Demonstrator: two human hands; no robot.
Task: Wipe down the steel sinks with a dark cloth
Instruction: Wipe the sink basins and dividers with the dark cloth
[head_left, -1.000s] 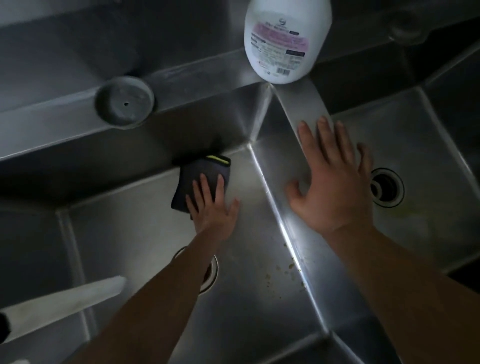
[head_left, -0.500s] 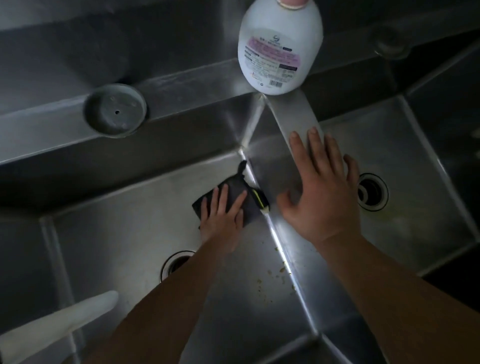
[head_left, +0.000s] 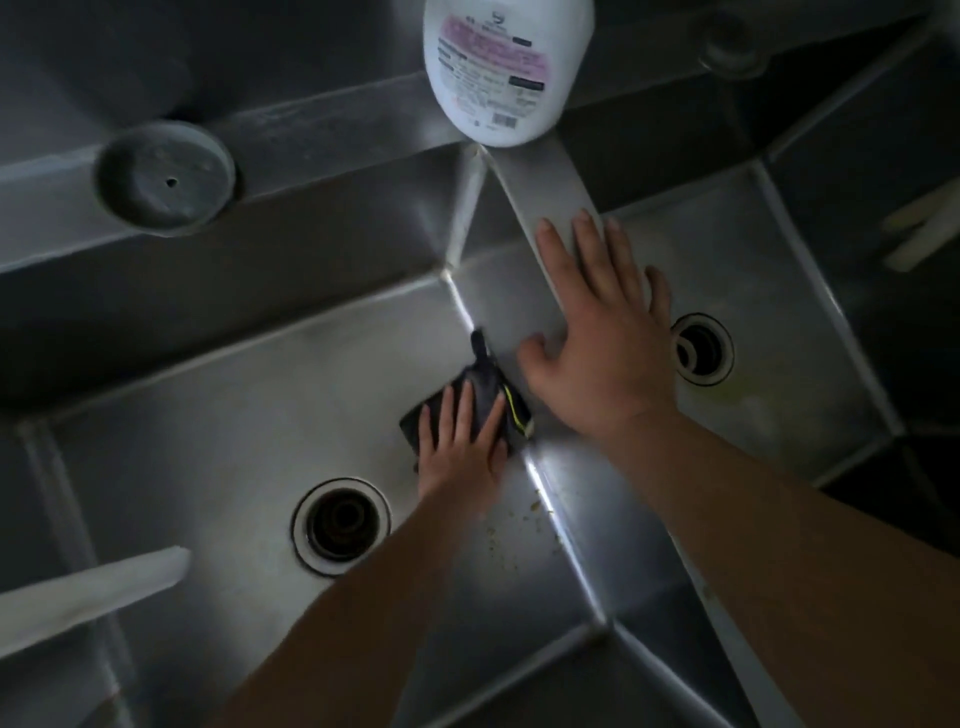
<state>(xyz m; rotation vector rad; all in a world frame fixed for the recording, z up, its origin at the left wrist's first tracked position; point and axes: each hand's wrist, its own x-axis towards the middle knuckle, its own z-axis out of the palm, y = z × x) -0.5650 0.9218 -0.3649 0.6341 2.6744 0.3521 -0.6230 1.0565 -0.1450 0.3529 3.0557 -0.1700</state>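
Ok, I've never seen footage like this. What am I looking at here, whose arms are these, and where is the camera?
There is no machine: a person wears a camera on the head, looking down at their own arms. Below is a steel double sink with a drain in the left basin and another drain in the right. The left hand presses a dark cloth flat on the left basin's floor, beside the divider. The right hand rests open on that divider. A white bottle stands on the back ledge, with a round grey plug further left. Small crumbs lie near the cloth.

Dim room; a white bottle (head_left: 506, 67) and grey round plug (head_left: 165, 179) sit on the ledge.
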